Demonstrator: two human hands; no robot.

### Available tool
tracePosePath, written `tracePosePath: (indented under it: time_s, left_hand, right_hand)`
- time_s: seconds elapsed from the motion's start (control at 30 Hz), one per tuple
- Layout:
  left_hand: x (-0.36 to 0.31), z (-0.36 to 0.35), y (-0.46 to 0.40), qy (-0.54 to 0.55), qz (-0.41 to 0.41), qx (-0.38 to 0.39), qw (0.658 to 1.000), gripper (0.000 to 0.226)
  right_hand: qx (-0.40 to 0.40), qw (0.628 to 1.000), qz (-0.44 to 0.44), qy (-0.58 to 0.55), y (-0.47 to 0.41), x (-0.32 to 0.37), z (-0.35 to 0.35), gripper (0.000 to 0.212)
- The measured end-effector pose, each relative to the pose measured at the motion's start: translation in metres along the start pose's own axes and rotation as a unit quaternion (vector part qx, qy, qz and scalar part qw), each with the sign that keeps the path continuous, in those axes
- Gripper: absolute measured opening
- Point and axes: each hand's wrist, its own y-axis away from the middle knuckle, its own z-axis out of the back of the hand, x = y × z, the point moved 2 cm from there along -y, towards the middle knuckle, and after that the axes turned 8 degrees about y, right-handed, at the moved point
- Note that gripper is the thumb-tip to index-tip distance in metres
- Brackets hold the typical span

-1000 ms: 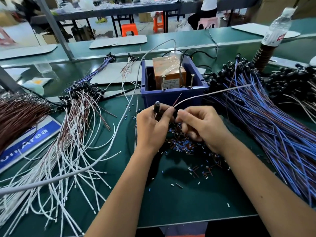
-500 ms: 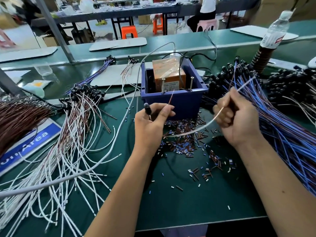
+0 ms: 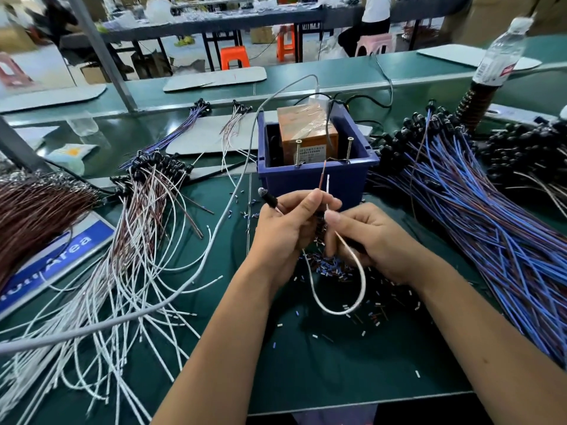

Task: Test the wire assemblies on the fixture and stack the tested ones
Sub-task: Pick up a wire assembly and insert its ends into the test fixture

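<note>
Head view: both hands (image 3: 322, 234) pinch looped wire assembly (image 3: 346, 302), ends pointing up.

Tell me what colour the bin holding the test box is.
Dark blue. The bin shows clearly in the head view, behind both hands.

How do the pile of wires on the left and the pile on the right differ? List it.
The left pile is mostly white and brown wires, fanned out loosely. The right pile is blue and purple, packed denser and lying more parallel. Both have black ends toward the far side and lie on the green table.
</note>
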Motion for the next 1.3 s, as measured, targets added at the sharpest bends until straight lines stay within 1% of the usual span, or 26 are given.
tracePosePath:
  time_s: [0.07,0.13,0.2,0.3,0.37,0.43,0.5,0.63,0.7,0.73,0.83,0.9,0.97,1.07,1.1,1.13,1.2,1.23,1.27,1.3]
  left_hand:
    - [0.001,0.003,-0.003,0.025,0.027,-0.013,0.999,0.021]
    - [0.003,0.005,-0.005,0.028,0.049,-0.001,0.998,0.022]
    - [0.005,0.005,-0.006,0.023,0.066,0.019,0.997,0.020]
    - [0.009,0.004,-0.007,0.025,0.087,0.028,0.996,0.019]
    - [0.010,0.005,-0.007,0.027,0.093,0.029,0.995,0.019]
    - [0.010,0.006,-0.007,0.024,0.099,0.032,0.994,0.018]
    - [0.009,0.006,-0.005,0.024,0.099,0.037,0.994,0.018]
    - [0.004,0.005,-0.003,0.030,0.070,0.044,0.996,0.019]
    - [0.002,0.005,-0.002,0.014,0.026,0.035,0.999,0.021]
    - [0.003,0.004,-0.002,0.000,0.000,0.022,1.000,0.022]
    - [0.002,-0.001,0.000,-0.009,-0.076,-0.025,0.997,0.020]
    - [0.002,0.001,0.000,-0.039,-0.120,-0.066,0.990,0.018]
    - [0.002,0.004,0.001,-0.091,-0.150,-0.085,0.981,0.015]
    - [0.002,0.003,0.002,-0.125,-0.179,-0.084,0.972,0.013]
    - [0.001,0.002,0.002,-0.149,-0.209,-0.089,0.962,0.012]
    - [-0.001,0.001,0.003,-0.189,-0.257,-0.103,0.942,0.012]
    - [-0.005,0.003,0.005,-0.273,-0.358,-0.157,0.879,0.011]
    - [-0.006,0.005,0.006,-0.294,-0.390,-0.191,0.852,0.012]
    - [-0.007,0.007,0.006,-0.305,-0.409,-0.218,0.832,0.013]
    - [-0.008,0.008,0.007,-0.309,-0.420,-0.234,0.820,0.013]
  right_hand:
    - [-0.073,0.996,-0.012,-0.048,-0.003,-0.002,0.005,0.050]
    - [-0.157,0.983,-0.034,-0.085,-0.007,-0.005,0.010,0.046]
    - [-0.202,0.971,-0.041,-0.117,-0.010,-0.006,0.012,0.037]
    - [-0.218,0.966,-0.029,-0.134,-0.013,-0.006,0.013,0.021]
    - [-0.221,0.967,-0.021,-0.128,-0.013,-0.006,0.014,0.017]
    - [-0.224,0.967,-0.006,-0.122,-0.011,-0.005,0.014,0.017]
    - [-0.242,0.963,0.007,-0.120,-0.011,-0.003,0.013,0.021]
    - [-0.315,0.932,0.008,-0.182,-0.010,-0.002,0.019,0.026]
    - [-0.311,0.935,0.005,-0.170,-0.008,-0.003,0.020,0.026]
    - [-0.290,0.943,0.005,-0.160,-0.008,-0.003,0.017,0.025]
    - [-0.187,0.970,0.010,-0.154,-0.008,-0.001,0.003,0.030]
    - [-0.147,0.978,0.020,-0.144,-0.008,0.000,-0.002,0.025]
    - [-0.136,0.983,0.023,-0.121,-0.006,0.001,-0.006,0.025]
    - [-0.159,0.981,0.032,-0.103,-0.003,0.002,-0.008,0.027]
    - [-0.175,0.978,0.047,-0.099,-0.003,0.004,-0.007,0.023]
    - [-0.197,0.974,0.068,-0.088,-0.003,0.005,-0.005,0.018]
    - [-0.256,0.959,0.117,-0.034,-0.001,0.008,0.001,0.011]
    - [-0.292,0.946,0.142,0.002,0.000,0.009,0.003,0.010]
    - [-0.329,0.929,0.162,0.042,0.002,0.010,0.004,0.010]
    - [-0.365,0.910,0.177,0.081,0.003,0.010,0.004,0.011]
